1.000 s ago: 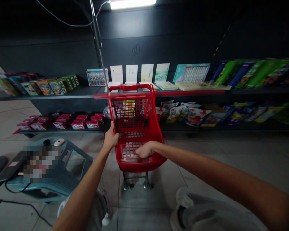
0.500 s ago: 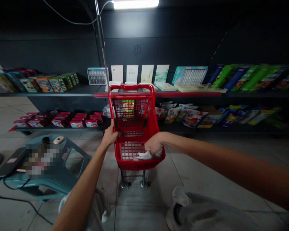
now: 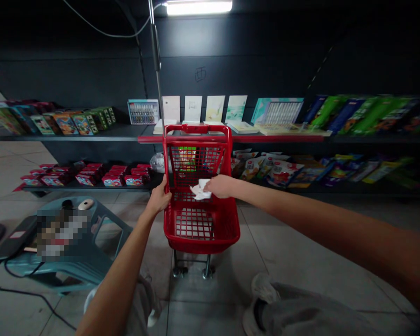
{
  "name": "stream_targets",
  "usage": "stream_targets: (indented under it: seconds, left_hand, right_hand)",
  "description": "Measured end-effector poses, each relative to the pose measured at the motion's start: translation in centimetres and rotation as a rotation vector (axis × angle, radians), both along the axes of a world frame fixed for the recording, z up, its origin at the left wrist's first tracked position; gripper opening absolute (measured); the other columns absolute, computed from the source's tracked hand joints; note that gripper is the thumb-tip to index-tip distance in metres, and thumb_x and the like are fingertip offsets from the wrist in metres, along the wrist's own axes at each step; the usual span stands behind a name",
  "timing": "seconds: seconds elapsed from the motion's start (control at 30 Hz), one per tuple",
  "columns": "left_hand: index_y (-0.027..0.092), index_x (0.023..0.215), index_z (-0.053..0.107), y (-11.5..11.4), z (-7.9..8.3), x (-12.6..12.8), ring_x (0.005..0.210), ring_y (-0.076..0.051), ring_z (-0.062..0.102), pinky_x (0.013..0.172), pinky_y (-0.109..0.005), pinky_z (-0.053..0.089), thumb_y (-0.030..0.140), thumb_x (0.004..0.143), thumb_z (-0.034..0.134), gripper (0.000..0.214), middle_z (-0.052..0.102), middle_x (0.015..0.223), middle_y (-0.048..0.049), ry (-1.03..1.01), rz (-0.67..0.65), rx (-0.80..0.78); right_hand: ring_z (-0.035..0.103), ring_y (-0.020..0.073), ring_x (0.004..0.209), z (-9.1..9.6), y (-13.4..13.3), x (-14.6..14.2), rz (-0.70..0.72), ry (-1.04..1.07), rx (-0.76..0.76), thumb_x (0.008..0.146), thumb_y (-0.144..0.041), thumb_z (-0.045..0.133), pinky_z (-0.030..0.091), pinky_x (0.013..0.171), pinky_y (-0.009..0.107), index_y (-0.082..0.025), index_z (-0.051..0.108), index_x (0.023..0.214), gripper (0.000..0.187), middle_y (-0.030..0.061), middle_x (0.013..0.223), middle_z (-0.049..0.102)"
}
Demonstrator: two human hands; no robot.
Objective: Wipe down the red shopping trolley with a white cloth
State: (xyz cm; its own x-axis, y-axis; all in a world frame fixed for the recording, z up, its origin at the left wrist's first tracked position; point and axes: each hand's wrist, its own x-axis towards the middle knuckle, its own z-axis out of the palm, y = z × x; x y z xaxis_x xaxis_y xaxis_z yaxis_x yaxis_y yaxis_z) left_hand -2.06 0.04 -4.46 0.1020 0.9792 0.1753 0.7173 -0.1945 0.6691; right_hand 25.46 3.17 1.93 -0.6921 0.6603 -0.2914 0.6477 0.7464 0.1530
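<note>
A small red shopping cart (image 3: pixel 227 224) stands on the tiled floor right in front of me. My left hand (image 3: pixel 160 198) is closed on the cart's left rim. My right hand (image 3: pixel 220 186) is inside the basket near the mesh back wall, pinching a crumpled white cloth (image 3: pixel 200 190). The basket's grid floor below the cloth is bare. A green and orange packet (image 3: pixel 186 157) shows through the mesh, behind the cart.
Dark shelves (image 3: pixel 91 136) run across the back, holding boxed goods, cards and snack bags (image 3: pixel 280 170). A teal plastic stool (image 3: pixel 91 252) with a computer mouse (image 3: pixel 86 204) and cables sits at my left. A metal pole (image 3: pixel 157 70) rises behind the cart. My knees and shoes are below.
My right hand lifted with the white cloth from the front bottom of the basket up toward the mesh back wall. My left hand stayed on the rim.
</note>
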Motion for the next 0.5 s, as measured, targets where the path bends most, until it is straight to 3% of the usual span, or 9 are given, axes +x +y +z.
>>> stream_targets:
  seconds: [0.13, 0.2, 0.27, 0.37, 0.43, 0.5]
  left_hand:
    - [0.012, 0.162, 0.034, 0.2, 0.0, 0.1, 0.122, -0.025, 0.068, 0.106, -0.028, 0.049, 0.014, 0.082, 0.053, 0.083, 0.074, 0.128, -0.0069, 0.005, 0.014, 0.012]
    - [0.013, 0.163, 0.033, 0.5, -0.1, 0.1, 0.11, -0.023, 0.073, 0.102, -0.028, 0.051, 0.014, 0.082, 0.055, 0.083, 0.075, 0.125, -0.0067, 0.015, 0.01, 0.004]
    - [0.013, 0.163, 0.033, 1.0, -0.1, 0.1, 0.101, -0.021, 0.075, 0.1, -0.029, 0.052, 0.015, 0.084, 0.057, 0.082, 0.077, 0.122, -0.0063, 0.023, 0.018, -0.009]
    - [0.015, 0.155, 0.048, 1.3, 0.4, 0.5, 0.112, -0.024, 0.072, 0.105, -0.033, 0.051, 0.02, 0.092, 0.054, 0.064, 0.074, 0.13, -0.0093, 0.022, 0.049, 0.035]
    - [0.018, 0.142, 0.064, 0.5, 1.3, 1.5, 0.13, -0.026, 0.063, 0.112, -0.035, 0.046, 0.023, 0.097, 0.05, 0.048, 0.065, 0.144, -0.0106, 0.029, 0.074, 0.138]
    - [0.02, 0.129, 0.071, -1.7, 2.5, 3.2, 0.141, -0.025, 0.054, 0.117, -0.036, 0.042, 0.022, 0.099, 0.047, 0.039, 0.06, 0.15, -0.0092, 0.047, 0.095, 0.27]
  right_hand:
    - [0.07, 0.0232, 0.098, -2.4, -1.4, -0.1, -0.07, -0.043, -0.138, 0.084, -0.04, 0.079, 0.056, 0.085, 0.035, -0.017, 0.076, 0.103, 0.03, 0.0063, 0.105, 0.074]
    - [0.07, 0.0238, 0.087, -3.6, -2.5, -1.0, -0.126, -0.134, -0.304, 0.072, -0.032, 0.084, 0.054, 0.077, 0.032, -0.016, 0.077, 0.082, 0.02, 0.0058, 0.085, 0.074]
    - [0.069, 0.023, 0.076, -4.5, -3.9, -2.0, -0.156, -0.257, -0.507, 0.068, -0.025, 0.08, 0.051, 0.071, 0.031, -0.016, 0.075, 0.072, 0.011, 0.0055, 0.072, 0.07]
    - [0.067, 0.0224, 0.072, -5.2, -6.0, -2.9, -0.125, -0.286, -0.599, 0.07, -0.02, 0.071, 0.049, 0.066, 0.031, -0.014, 0.077, 0.077, 0.012, 0.0072, 0.073, 0.07]
    - [0.07, 0.0245, 0.079, -5.2, -7.0, -2.9, -0.123, -0.224, -0.532, 0.071, -0.021, 0.069, 0.049, 0.067, 0.032, -0.012, 0.079, 0.089, 0.022, 0.0115, 0.084, 0.074]
    - [0.072, 0.0278, 0.088, -5.1, -7.3, -2.7, -0.137, -0.202, -0.462, 0.075, -0.023, 0.069, 0.052, 0.071, 0.034, -0.01, 0.078, 0.099, 0.029, 0.0162, 0.096, 0.076]
